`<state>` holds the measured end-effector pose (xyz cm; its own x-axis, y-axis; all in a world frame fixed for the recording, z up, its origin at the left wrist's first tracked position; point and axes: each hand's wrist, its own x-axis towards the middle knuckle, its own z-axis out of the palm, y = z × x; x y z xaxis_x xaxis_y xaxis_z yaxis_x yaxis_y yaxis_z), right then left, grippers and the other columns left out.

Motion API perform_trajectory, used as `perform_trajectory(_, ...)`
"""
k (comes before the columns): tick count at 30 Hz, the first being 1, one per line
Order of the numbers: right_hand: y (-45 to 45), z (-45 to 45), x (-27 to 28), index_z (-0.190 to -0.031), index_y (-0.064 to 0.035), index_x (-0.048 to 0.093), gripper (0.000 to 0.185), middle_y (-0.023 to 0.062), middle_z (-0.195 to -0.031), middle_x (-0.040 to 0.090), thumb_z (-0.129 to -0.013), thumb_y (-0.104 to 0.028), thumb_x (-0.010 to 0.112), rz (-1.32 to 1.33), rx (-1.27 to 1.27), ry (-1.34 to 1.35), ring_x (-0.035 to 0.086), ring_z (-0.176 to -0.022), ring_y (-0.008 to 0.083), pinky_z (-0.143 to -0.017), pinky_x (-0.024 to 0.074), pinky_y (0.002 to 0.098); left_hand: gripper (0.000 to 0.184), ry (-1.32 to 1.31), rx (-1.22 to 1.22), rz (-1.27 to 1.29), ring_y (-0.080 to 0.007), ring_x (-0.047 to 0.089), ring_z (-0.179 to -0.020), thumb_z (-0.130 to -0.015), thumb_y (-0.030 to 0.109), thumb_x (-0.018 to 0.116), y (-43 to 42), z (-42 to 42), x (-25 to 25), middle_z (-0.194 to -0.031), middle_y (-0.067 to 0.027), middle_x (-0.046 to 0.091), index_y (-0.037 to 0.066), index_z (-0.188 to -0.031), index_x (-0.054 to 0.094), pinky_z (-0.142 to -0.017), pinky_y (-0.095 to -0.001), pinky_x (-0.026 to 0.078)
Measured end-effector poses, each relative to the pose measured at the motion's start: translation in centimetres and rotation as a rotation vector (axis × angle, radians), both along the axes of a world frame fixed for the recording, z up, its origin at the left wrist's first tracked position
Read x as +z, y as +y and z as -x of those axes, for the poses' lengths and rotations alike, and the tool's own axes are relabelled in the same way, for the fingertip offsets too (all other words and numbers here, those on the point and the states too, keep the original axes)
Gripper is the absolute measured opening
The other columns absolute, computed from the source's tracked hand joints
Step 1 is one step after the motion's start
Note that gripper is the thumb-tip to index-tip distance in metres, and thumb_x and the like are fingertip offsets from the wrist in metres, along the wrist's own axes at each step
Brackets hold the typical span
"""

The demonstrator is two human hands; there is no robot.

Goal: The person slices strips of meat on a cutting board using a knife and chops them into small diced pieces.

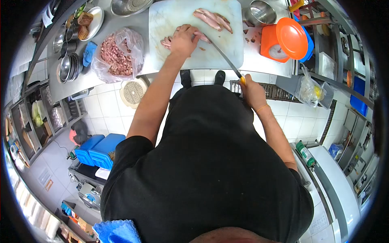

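My right hand is wrapped round the yellow handle of a long knife, its blade slanting up and left over the white cutting board. The blade's tip reaches a piece of meat beside my left hand. My left hand presses on that meat with its fingers bent together. Left of this hand lie cut bits of meat. Further up the board rest long strips of meat. What lies beneath my left palm is hidden.
A plastic bag of chopped meat stands left of the board, near a blue cloth and stacked metal bowls. On the right are a steel pot and an orange scale. A metal bowl is at the top.
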<state>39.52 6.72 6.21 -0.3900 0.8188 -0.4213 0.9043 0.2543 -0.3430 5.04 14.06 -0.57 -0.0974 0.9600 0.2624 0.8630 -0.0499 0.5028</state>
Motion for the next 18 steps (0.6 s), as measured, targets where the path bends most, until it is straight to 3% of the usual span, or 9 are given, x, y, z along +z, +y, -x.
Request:
perform_trajectory(8,3.7,4.9,2.6,-0.117,-0.0004,0.053,0.037,0.0261,-0.083,0.073,-0.104,-0.034,0.06,-0.015,0.039,0.01,0.072,-0.08,0.0462,-0.071,0.0561,0.0573,0.026,0.003,-0.006,-0.035,-0.0349,0.066,-0.109,-0.086,0.02,0.079,-0.1,0.0,0.1,-0.116,-0.0087,0.071,0.012,-0.111,0.073,-0.095,-0.045,0.054)
perform_trajectory(18,2.8,4.8,2.4,-0.119,0.0007,0.053,0.036,0.0259,-0.088,0.074,-0.105,-0.032,0.059,0.023,0.053,-0.057,0.073,-0.082,0.0451,-0.074,0.0582,0.0555,0.028,0.016,0.025,-0.037,-0.0336,0.066,-0.115,-0.086,0.017,0.079,-0.5,-0.3,0.3,-0.123,-0.0085,0.07,0.012,-0.113,0.073,-0.098,-0.0451,0.054)
